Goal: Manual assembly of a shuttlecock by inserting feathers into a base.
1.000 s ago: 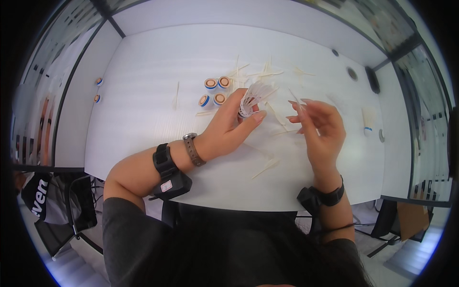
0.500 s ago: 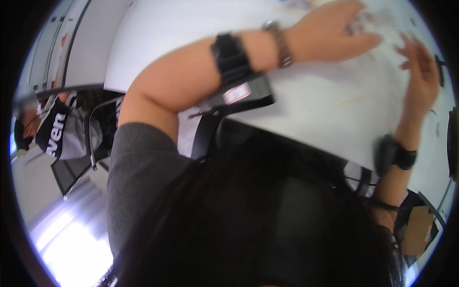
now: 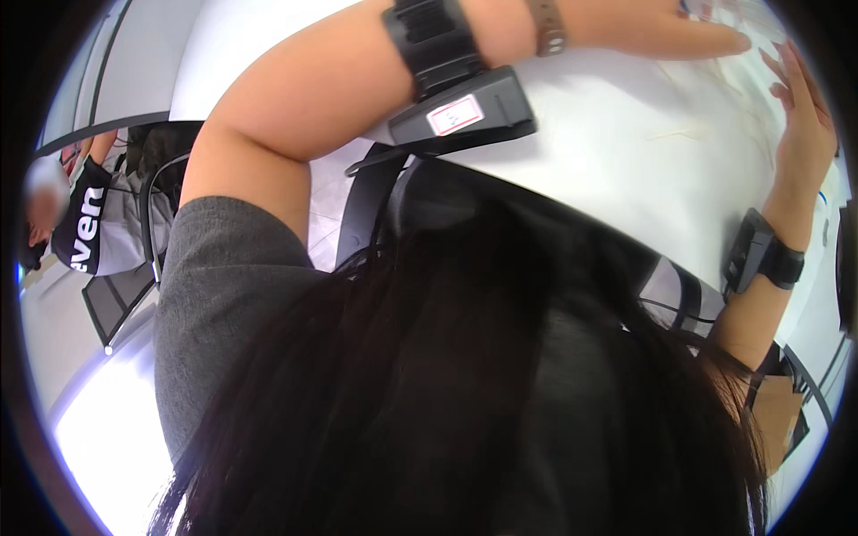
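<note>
My left hand (image 3: 657, 29) reaches across the white table at the top edge of the view. Its thumb is stretched out to the right, and its other fingers are mostly cut off by the frame. A clear, shiny plastic-looking thing (image 3: 722, 12) lies just beyond that thumb; its kind cannot be made out. At the right rim, my right hand (image 3: 809, 121) is raised with fingers extended and nothing visible in them. Its fingertips are close to the left thumb and apart from it. Pale thin strands (image 3: 677, 135) lie on the table between my forearms.
The white table (image 3: 617, 170) has a dark front edge near my body. Black devices are strapped to my left forearm (image 3: 460, 112) and right forearm (image 3: 751, 250). A cardboard box (image 3: 776, 420) stands low at the right. Another person (image 3: 98, 219) is at the far left.
Both hands have shifted toward the upper right in the view, and the left fingers have mostly left the frame. The table and the other person have moved upward in the picture too.
</note>
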`<state>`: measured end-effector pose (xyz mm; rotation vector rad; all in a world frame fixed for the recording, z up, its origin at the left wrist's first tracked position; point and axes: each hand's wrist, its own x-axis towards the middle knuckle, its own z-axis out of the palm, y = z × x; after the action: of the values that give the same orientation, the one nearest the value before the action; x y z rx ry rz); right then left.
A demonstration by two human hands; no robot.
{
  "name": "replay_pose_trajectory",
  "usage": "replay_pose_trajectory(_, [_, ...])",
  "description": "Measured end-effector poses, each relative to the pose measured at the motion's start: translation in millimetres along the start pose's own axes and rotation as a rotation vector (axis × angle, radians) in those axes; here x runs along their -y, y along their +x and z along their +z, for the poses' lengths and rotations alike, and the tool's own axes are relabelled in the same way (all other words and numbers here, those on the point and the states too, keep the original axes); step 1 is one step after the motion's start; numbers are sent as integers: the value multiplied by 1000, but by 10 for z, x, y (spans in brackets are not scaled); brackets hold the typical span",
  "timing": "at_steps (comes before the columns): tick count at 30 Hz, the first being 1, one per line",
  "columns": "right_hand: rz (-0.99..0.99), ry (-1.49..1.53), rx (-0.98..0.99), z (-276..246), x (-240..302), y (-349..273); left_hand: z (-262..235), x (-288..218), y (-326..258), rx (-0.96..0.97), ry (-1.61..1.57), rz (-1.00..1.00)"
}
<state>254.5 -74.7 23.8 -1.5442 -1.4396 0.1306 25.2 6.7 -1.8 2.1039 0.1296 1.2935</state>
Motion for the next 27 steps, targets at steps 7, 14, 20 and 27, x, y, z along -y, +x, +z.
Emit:
replay_pose_trajectory(7, [234, 464, 13, 130, 152, -62, -132, -70, -57, 68, -10, -135])
replay_pose_trajectory(14, [404, 497, 215, 127, 503, -236, -99, -236, -198, 14, -22, -304])
replay_pose_trajectory(20, [268, 395, 382, 111, 605, -281, -179, -224, -91, 82, -40, -365])
replay_pose_trajectory(27, [328, 510, 430, 103, 594, -211, -196, -142, -89, 196, -127, -364])
